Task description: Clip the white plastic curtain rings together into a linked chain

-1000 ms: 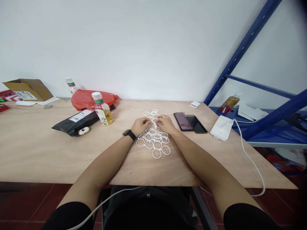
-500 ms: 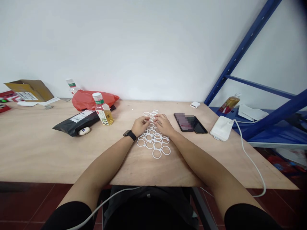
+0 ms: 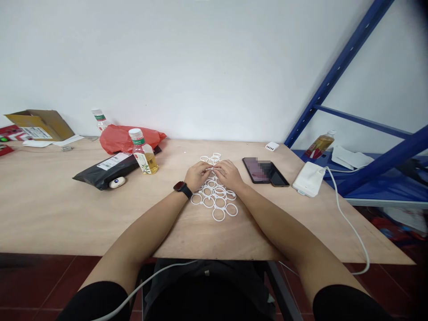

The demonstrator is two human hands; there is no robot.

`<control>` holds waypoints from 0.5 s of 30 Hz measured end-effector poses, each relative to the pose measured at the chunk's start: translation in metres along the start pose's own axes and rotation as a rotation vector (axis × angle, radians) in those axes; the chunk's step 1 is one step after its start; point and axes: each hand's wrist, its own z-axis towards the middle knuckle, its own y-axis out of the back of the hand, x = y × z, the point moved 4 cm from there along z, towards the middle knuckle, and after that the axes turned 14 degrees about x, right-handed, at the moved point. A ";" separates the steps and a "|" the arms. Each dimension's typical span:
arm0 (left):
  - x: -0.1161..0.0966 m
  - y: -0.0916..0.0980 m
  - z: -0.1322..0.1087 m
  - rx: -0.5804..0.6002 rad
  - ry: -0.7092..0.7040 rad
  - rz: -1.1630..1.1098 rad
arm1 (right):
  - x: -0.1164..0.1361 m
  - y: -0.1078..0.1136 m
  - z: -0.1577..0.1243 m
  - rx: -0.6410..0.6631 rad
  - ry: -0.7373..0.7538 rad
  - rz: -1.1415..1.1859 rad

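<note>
In the head view, the person's left hand point(image 3: 197, 174), with a black smartwatch point(image 3: 182, 187) on its wrist, and right hand point(image 3: 227, 173) meet fingertip to fingertip over the pale plywood table point(image 3: 67, 214). Both are closed to a narrow pinch on a small white plastic piece point(image 3: 210, 169), held just above the far end of a flat mat of linked white plastic rings point(image 3: 217, 201). A loose heap of white rings point(image 3: 211, 158) lies just behind the hands. The pinched piece appears to lie crosswise, its length running left to right from one set of fingertips to the other; it is too small to tell whether it is a whole ring or a connector. The mat's long axis runs away from the person toward the wall, and its near end narrows to two rings pointing back at the table edge. For the joining to go well, each hand probably wants a grip close to the ends of the piece, lined up with the mat's outermost ring, and the rest of the mat should stay flat so the links do not twist. To the right lie two dark phones point(image 3: 264, 171) and a white power bank point(image 3: 309, 178). To the left are a clear bottle of yellow drink point(image 3: 143, 154), a black mailer bag point(image 3: 102, 171) and a red plastic bag point(image 3: 122, 138).
</note>
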 end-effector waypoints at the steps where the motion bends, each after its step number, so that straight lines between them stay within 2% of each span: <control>1: 0.000 0.000 0.000 0.000 -0.002 0.003 | 0.000 -0.001 0.000 0.011 0.002 0.003; 6: 0.006 0.000 0.000 -0.007 0.021 0.035 | 0.001 -0.002 0.000 0.070 -0.006 0.008; 11: 0.003 0.001 0.000 0.055 -0.018 0.069 | 0.005 0.001 0.000 0.096 -0.004 -0.009; 15: 0.002 0.001 0.001 0.087 0.004 0.107 | 0.006 0.001 -0.001 0.098 -0.012 -0.009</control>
